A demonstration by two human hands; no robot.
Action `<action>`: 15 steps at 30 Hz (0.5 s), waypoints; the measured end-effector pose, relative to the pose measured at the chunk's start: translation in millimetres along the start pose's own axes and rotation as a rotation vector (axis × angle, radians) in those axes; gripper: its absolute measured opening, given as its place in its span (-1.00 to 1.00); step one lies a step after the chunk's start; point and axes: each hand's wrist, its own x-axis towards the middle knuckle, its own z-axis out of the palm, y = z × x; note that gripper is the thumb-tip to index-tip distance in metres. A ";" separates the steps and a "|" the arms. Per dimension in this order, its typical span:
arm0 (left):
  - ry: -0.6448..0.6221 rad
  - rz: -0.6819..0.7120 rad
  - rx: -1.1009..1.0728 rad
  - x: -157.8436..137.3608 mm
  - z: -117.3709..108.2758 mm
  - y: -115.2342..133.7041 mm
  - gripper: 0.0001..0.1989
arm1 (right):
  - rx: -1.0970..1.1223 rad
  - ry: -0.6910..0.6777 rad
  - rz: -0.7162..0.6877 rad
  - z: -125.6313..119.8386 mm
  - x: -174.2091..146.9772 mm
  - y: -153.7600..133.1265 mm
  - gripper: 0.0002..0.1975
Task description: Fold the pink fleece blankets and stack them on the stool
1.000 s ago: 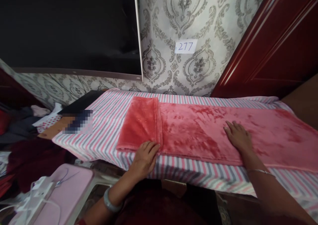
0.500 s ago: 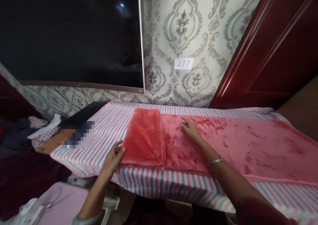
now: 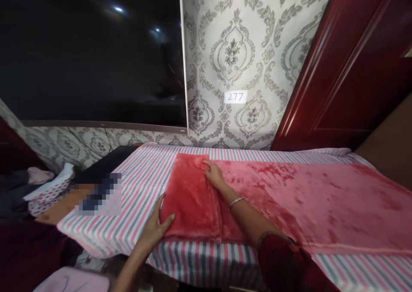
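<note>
A plush red-pink blanket [image 3: 325,202] lies lengthwise over the striped cloth, its left end folded into a thicker stack [image 3: 193,197]. My left hand [image 3: 156,225] rests at the stack's left edge, thumb on top and spread from the fingers, which lie along the side. At the stack's far right corner, my right hand [image 3: 214,174] has its fingers bent together on the folded layer, and they appear to pinch it. The undersides of both hands are hidden.
A pink, white and grey striped cloth [image 3: 135,193] covers the table. Behind it are a large dark television [image 3: 96,60] and patterned wallpaper with a paper marked 277 [image 3: 235,96]. A dark red door [image 3: 354,68] stands right; a pink stool-like surface [image 3: 74,281] is low left.
My right hand has moved left from the flat part of the blanket to the folded stack's far corner. My left hand has moved slightly onto the stack's left edge. The view has tilted up.
</note>
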 end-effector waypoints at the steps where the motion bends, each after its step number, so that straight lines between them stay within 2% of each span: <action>1: -0.019 0.020 0.010 -0.4 -0.6 0.1 -0.11 | -0.002 0.018 0.004 -0.9 -0.8 2.4 -0.43; 6: -0.066 0.026 -0.005 -2.5 -2.2 6.3 -0.12 | -0.026 0.017 0.036 -11.6 -3.2 12.8 -0.49; 10: -0.053 -0.009 -0.034 -7.9 -0.6 12.0 -0.08 | -0.064 0.019 0.033 -18.7 -12.3 1.7 -0.46; 13: -0.015 -0.057 -0.050 -12.9 -1.0 18.1 -0.08 | -0.176 -0.013 -0.073 -20.1 -35.7 -9.5 -0.31; 15: -0.033 -0.083 -0.043 -14.2 -1.9 21.9 -0.03 | -0.292 -0.127 -0.159 -19.2 -57.3 -11.5 -0.26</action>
